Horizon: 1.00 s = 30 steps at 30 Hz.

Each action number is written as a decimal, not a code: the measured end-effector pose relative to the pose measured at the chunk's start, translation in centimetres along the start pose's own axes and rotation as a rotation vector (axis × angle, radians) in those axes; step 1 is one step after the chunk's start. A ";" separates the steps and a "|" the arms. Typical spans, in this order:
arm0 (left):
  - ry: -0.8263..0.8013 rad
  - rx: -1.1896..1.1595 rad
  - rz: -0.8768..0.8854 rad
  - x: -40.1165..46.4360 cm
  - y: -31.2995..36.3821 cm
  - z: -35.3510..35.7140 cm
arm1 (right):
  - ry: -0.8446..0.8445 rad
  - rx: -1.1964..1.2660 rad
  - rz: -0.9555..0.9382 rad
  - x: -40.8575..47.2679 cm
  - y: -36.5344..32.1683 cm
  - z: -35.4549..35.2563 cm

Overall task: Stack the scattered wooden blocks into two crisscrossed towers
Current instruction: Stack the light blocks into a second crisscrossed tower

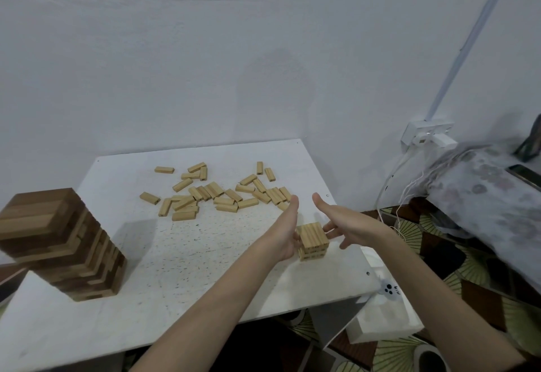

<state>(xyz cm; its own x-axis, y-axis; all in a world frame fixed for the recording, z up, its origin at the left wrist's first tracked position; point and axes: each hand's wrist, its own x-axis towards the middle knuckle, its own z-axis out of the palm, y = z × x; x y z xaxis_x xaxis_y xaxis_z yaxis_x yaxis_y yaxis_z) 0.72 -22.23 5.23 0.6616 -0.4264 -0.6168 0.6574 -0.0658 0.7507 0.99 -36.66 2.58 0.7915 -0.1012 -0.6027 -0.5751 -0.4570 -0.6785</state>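
Both hands are seen at the lower right of centre, set on either side of a short light-wood tower (313, 241). The left hand (285, 232) is laid flat against the tower's left face, thumb raised and fingers straight; the right hand (348, 224) is held on the tower's right side with its fingers spread and relaxed, the tips at or just beside the top layer. Nothing is grasped by either hand; the stack is being squared between them, it is judged.

The tower is made of about three crossed layers and is placed near the right edge of the white surface (205, 254). The scattered blocks (216, 193) are strewn across the upper middle of the surface, some overlapping. A taller dark-wood tower (61, 244) is stood at the far left, its layers visibly uneven.

The blocks are judged to be light, stiff and smooth-sided, so they can be slid easily and knocked out of line by a small push. Each is best taken by its two long sides near the middle, between thumb and fingers, and lowered flat across the layer beneath. The low stack is best steadied by pressure on opposite faces, applied evenly, since a one-sided press could shift a layer.

At the right of the frame a wall socket (427, 134) and a patterned cloth (483, 196) are visible.
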 end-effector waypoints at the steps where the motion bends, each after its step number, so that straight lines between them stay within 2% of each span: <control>1: 0.005 -0.008 0.008 0.2 0.0 -0.1 | 0.003 0.012 -0.001 0.1 0.0 0.0; 24: -0.033 -0.057 -0.033 -0.1 0.0 -0.1 | -0.035 0.079 0.040 -0.7 0.0 0.5; 30: 0.010 -0.030 -0.021 1.8 -0.7 -1.3 | 0.078 0.046 0.015 0.0 0.0 0.4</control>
<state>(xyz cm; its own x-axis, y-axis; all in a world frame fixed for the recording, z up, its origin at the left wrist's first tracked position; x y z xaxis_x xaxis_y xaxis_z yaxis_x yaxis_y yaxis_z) 1.90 -21.81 3.29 0.6512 -0.4164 -0.6345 0.6814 -0.0473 0.7304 0.87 -36.33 2.42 0.7954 -0.1771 -0.5796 -0.5945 -0.4136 -0.6896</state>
